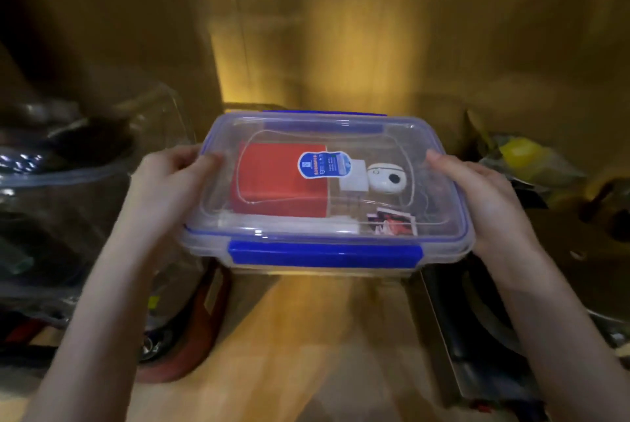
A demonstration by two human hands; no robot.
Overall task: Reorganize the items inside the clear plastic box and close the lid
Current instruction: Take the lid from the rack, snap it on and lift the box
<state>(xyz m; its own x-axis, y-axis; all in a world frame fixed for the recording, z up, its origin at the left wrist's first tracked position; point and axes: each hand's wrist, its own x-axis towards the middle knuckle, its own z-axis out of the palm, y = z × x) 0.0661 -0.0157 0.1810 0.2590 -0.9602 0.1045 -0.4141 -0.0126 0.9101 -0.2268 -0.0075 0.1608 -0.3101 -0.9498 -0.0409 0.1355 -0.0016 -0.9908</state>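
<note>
The clear plastic box (439, 244) is in the middle of the view with its lid (300, 135) on top. The blue latch (325, 255) on the near side lies flat against the box. My left hand (170, 179) grips the box's left end and my right hand (484, 196) grips its right end. Through the lid I see a red flat package (272, 190), a white block with a blue label (324, 165), a small white round device (387, 177) and some small printed cards (392, 221). The surroundings are blurred, so whether the box rests on something I cannot tell.
A wooden floor or surface (306, 336) lies below the box. On the left stand clear plastic containers (68, 183) holding dark items, with a red-brown round object (191, 336) near them. Dark gear (477, 336) and a yellow object in plastic (518, 152) are on the right. Wooden panels rise behind.
</note>
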